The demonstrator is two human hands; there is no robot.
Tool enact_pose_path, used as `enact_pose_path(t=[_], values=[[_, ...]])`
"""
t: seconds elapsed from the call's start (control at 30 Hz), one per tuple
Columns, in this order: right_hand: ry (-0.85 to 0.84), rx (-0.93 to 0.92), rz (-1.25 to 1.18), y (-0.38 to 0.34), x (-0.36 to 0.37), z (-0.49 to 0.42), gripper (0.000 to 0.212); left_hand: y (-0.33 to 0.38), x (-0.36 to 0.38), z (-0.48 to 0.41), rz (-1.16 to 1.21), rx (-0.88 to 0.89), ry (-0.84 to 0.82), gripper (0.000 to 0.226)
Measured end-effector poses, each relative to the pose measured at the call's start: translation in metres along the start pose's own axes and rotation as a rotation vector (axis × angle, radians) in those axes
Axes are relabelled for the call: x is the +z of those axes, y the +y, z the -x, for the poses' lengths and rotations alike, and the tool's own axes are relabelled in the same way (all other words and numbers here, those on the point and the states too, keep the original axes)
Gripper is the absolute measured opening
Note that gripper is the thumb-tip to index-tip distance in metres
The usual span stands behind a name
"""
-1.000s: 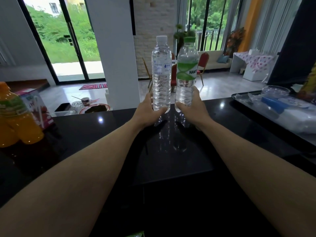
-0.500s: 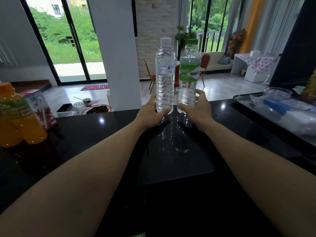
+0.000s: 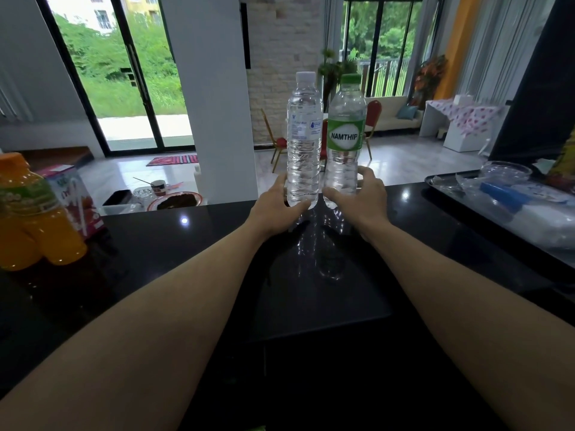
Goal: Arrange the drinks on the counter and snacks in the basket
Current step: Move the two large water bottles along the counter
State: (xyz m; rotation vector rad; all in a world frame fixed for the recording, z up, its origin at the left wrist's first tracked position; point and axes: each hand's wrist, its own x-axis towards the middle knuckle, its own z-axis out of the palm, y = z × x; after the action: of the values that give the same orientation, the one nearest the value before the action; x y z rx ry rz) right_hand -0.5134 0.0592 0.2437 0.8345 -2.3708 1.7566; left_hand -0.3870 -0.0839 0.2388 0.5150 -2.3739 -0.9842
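Two clear water bottles stand upright side by side at the far edge of the black counter [image 3: 217,244]. The white-capped bottle [image 3: 304,138] is on the left, and my left hand [image 3: 277,209] grips its base. The green-capped, green-labelled bottle [image 3: 346,135] is on the right, with the fingers of my right hand [image 3: 361,200] curled round its lower part. The two bottles nearly touch. No basket is in view.
Orange juice bottles [image 3: 34,219] and a pink drink carton [image 3: 77,197] stand at the counter's left end. A black tray [image 3: 441,194] with plastic-wrapped items and a clear bowl [image 3: 504,172] lies at the right. A green packet edge [image 3: 255,428] shows at the bottom.
Both bottles shifted slightly away from me toward the counter's far edge, carried by my hands. The view tilted down a little.
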Motion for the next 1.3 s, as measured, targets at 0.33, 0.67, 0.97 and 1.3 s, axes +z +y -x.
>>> enact_pose_path(t=[0.33,0.67,0.97,1.3], values=[[0.008,0.004,0.004,0.0015,0.0003,0.0005,0.089,-0.0006,0.0005,-0.0002,-0.022,-0.005,0.006,0.074],[-0.014,-0.003,-0.042,0.0016,-0.0004,0.0003,0.095,-0.0005,0.0008,-0.0007,-0.030,-0.009,0.004,0.074],[-0.054,-0.024,-0.076,0.0014,-0.0024,0.0024,0.074,0.0002,0.0007,-0.0005,-0.023,-0.006,0.006,0.074],[-0.044,0.004,-0.119,0.0017,-0.0066,0.0031,0.081,-0.0009,0.0010,-0.0019,-0.010,-0.012,0.000,0.075]])
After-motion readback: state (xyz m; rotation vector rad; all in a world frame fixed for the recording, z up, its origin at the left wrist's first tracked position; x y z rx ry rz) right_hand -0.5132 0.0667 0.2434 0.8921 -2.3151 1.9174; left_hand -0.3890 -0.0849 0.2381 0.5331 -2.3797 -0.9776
